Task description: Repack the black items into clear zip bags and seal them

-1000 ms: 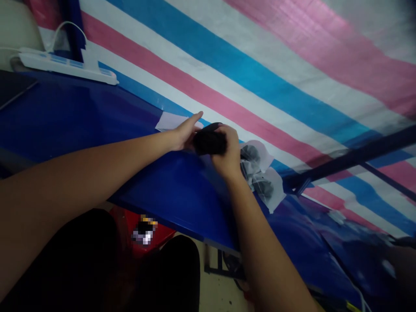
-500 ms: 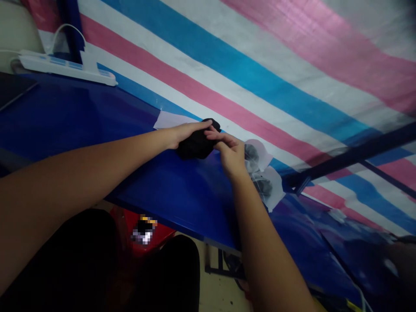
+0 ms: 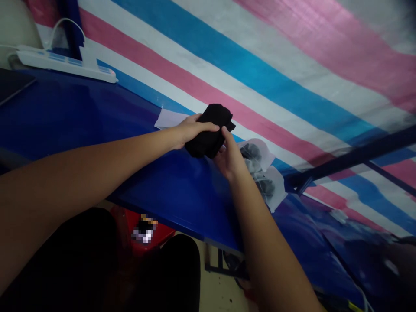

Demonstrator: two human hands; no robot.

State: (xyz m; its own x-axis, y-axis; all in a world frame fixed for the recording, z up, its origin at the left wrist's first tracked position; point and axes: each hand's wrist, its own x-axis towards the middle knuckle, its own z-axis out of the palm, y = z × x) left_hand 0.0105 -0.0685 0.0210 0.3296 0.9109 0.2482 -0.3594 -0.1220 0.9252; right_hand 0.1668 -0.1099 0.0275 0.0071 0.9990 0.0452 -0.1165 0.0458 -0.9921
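A black folded cloth bundle (image 3: 208, 136) is held up in both hands above the blue table (image 3: 175, 182). My left hand (image 3: 193, 130) grips its left side, thumb lying across the front. On its lower right, my right hand (image 3: 229, 154) pinches the bundle with the thumb up and the fingers underneath, partly hidden. Just right of that hand lie clear plastic bags (image 3: 264, 186) with dark contents. A white sheet or bag (image 3: 170, 119) lies on the table behind my left wrist.
A white power strip (image 3: 68, 65) with a cable sits at the back left. Striped plastic sheeting (image 3: 227, 65) rises behind the table. Dark metal bars (image 3: 351, 151) cross at the right. Below the table edge is a red stool (image 3: 159, 236) with a blurred item on it.
The black bundle has come up and slightly right, and its top now stands clear of the fingers. My right hand has gone from its upper front to gripping its lower right side.
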